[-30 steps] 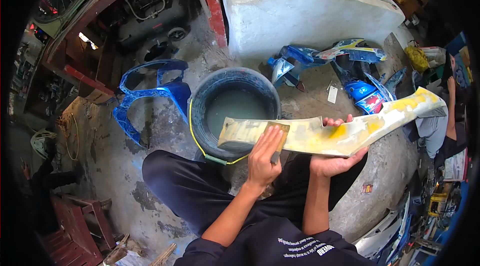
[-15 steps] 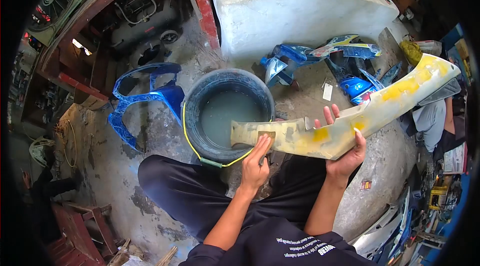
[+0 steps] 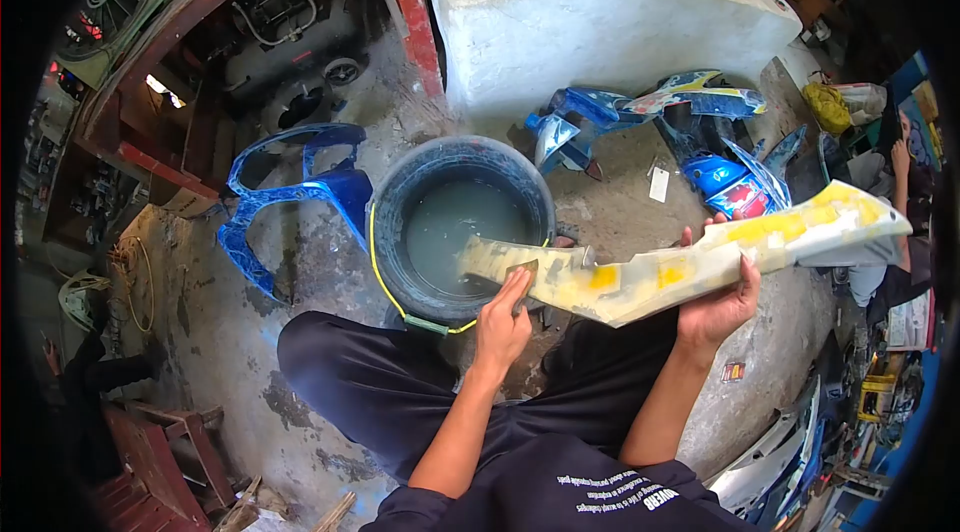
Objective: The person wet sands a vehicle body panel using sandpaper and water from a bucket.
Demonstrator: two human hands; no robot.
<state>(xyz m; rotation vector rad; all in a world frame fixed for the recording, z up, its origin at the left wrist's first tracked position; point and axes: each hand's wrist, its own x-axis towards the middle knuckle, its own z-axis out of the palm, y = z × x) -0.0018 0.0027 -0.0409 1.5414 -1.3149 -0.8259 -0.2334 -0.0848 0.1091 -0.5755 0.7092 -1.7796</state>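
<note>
A long, curved panel (image 3: 630, 287) in cream and pale grey with yellow patches lies slantwise in front of me. Its narrow left end is over the black bucket (image 3: 394, 187), which holds cloudy water. My left hand (image 3: 503, 327) is closed on a small brown abrasive pad (image 3: 520, 284), pressed to the panel near that end. Farther right, my right hand (image 3: 717, 310) grips the panel's middle from below, its thumb on the near edge and fingertips showing beyond the far edge.
A blue plastic frame (image 3: 345, 194) lies left of the bucket. Blue fairing pieces (image 3: 735, 182) rest on the floor beyond, near a low white wall (image 3: 610, 37). Another person (image 3: 900, 167) is partly visible at the far right. A reddish wooden bench (image 3: 150, 442) stands at lower left.
The panel's wide right end first rose, then dropped as the panel tilted. My left hand has shifted left with the pad, and my right hand has moved right along the panel.
</note>
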